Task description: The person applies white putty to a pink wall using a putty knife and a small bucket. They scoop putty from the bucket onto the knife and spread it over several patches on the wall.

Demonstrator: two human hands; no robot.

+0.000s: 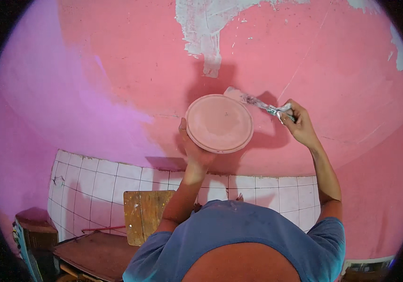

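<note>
My left hand [195, 149] supports a round, pale pinkish lid [219, 124] with a raised rim, gripping it from below and at its left edge. Most of those fingers are hidden behind it. In my right hand [300, 123] is a putty knife [257, 101], its handle smeared with white. The pale blade end points left, beside the lid's upper right rim; whether the two touch I cannot tell. Beyond both hands stands the pink wall [131, 56], with a rough white patch of filler [211, 40] above the lid.
Purple paint [36, 89] covers the wall's left side. White tiles [98, 181] run along its lower part. A paint-spotted wooden board [147, 214] lies below left, near a dark reddish-brown surface [98, 256]. More white filler [401, 56] shows at far right.
</note>
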